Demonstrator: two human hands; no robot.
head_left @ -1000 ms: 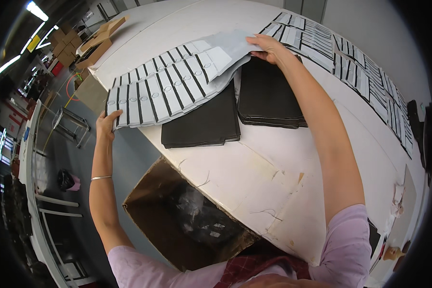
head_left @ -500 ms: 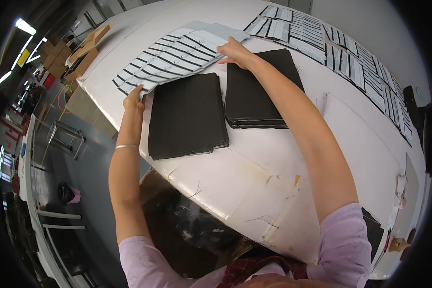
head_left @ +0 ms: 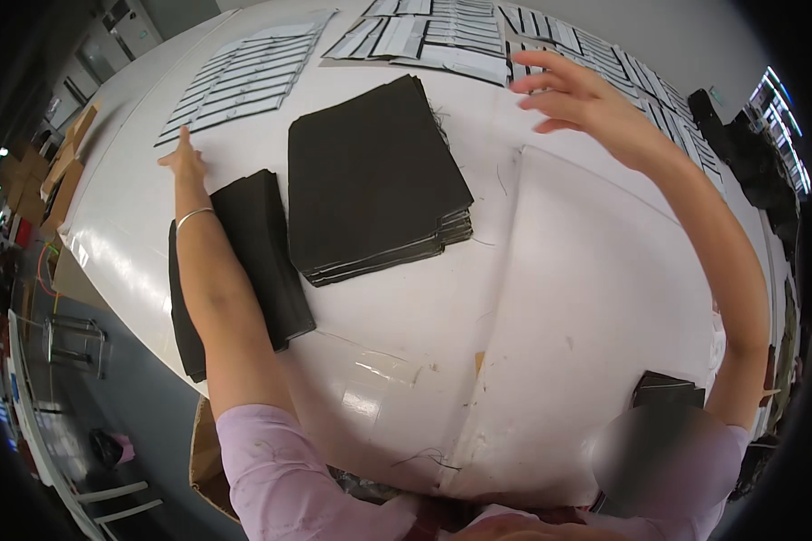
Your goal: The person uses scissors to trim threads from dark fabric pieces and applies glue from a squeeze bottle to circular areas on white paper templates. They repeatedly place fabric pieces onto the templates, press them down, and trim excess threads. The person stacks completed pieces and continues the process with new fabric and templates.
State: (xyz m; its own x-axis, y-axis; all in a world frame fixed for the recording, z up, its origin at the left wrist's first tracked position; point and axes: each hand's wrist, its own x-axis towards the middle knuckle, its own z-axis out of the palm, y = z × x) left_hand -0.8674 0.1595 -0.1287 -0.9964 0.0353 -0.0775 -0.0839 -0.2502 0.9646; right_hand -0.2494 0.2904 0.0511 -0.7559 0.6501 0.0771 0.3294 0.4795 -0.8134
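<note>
A white panel with black stripes (head_left: 248, 72) lies flat on the table at the far left. My left hand (head_left: 186, 160) is at its near corner, index finger stretched out and thumb apart, with nothing gripped; whether the fingertip touches the panel I cannot tell. My left forearm passes over a stack of black fabric pieces (head_left: 254, 239) and hides part of it. Beside that stack lies a thicker pile of black pieces (head_left: 374, 176). My right hand (head_left: 582, 104) hovers with spread, empty fingers in front of more striped panels (head_left: 465, 36) along the far side.
The white table (head_left: 406, 361) has loose threads on it. A large white sheet (head_left: 595, 261) covers its right part. A small black stack (head_left: 668, 389) lies by my right elbow. Cardboard boxes (head_left: 63, 176) and a metal stool (head_left: 74, 343) stand off to the left.
The striped panel, held up in both hands before, now lies on the table. My right hand has let go and swung right. The view has turned to the right.
</note>
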